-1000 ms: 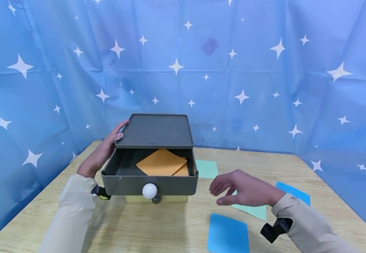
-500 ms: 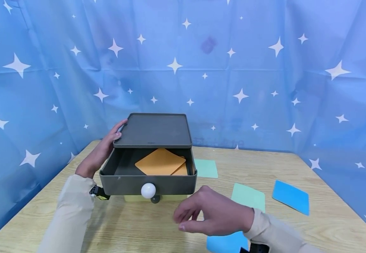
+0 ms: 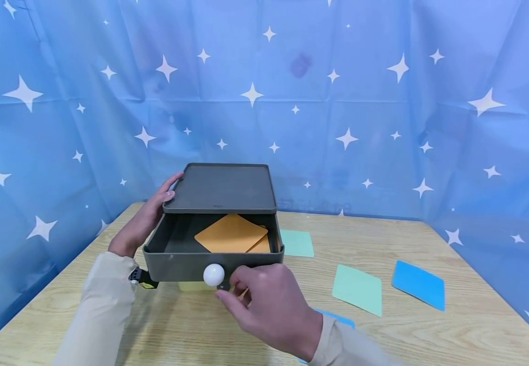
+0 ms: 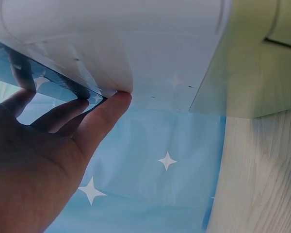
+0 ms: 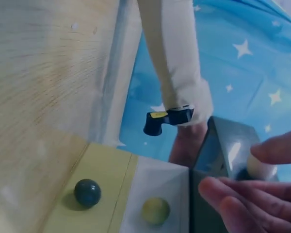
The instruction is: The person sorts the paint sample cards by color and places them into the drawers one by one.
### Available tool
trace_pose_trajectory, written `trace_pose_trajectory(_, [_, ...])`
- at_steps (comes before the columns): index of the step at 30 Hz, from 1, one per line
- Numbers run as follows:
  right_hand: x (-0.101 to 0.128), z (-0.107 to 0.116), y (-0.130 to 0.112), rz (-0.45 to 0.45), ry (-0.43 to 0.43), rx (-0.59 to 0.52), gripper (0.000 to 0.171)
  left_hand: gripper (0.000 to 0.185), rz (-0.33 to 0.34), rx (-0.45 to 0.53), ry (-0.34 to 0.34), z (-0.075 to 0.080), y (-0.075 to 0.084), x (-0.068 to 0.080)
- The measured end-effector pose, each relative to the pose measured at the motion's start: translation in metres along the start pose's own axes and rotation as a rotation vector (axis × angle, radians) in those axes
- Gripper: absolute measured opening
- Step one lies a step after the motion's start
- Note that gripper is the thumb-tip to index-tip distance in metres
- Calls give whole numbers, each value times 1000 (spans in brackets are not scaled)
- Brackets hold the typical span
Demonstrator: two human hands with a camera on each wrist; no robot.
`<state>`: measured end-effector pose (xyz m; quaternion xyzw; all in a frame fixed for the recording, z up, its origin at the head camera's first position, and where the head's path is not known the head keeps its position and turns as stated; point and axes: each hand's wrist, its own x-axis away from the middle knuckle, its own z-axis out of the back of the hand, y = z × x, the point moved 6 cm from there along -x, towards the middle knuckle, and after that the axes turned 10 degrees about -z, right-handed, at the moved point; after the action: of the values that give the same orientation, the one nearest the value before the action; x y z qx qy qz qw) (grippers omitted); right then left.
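Observation:
A small drawer cabinet [image 3: 225, 188] with a dark grey top stands left of centre. Its dark grey top drawer [image 3: 177, 267] is pulled out, and orange cards [image 3: 230, 235] lie inside. My left hand [image 3: 147, 216] holds the cabinet's left side near the back; in the left wrist view the thumb lies on the whitish side wall and the fingers reach round the edge. My right hand [image 3: 271, 305] is at the drawer front, thumb and fingers apart, right beside the white round knob [image 3: 214, 274]. In the right wrist view the thumb overlaps this knob [image 5: 259, 167].
Lower drawers carry a yellowish knob [image 5: 155, 211] and a dark knob [image 5: 87, 192]. On the wooden table [image 3: 410, 335] lie green cards [image 3: 358, 290] and blue cards [image 3: 418, 284], one blue card partly hidden by the right arm. A blue star-patterned curtain [image 3: 310, 132] stands behind.
My right hand has moved left from over the cards to the white knob of the open drawer. My left hand stays on the cabinet's side.

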<state>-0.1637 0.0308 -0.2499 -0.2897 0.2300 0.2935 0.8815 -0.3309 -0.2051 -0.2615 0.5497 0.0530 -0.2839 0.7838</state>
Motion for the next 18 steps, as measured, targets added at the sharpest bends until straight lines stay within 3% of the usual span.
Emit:
trace_pose_trajectory(5, [-3,2,-14,95,147,139,27,65,-3,-6,3,1,0,1])
trace_pose_trajectory(18, [-21,-2,-2,70,165,170,24,65,-3,11,-8,0,-1,-1])
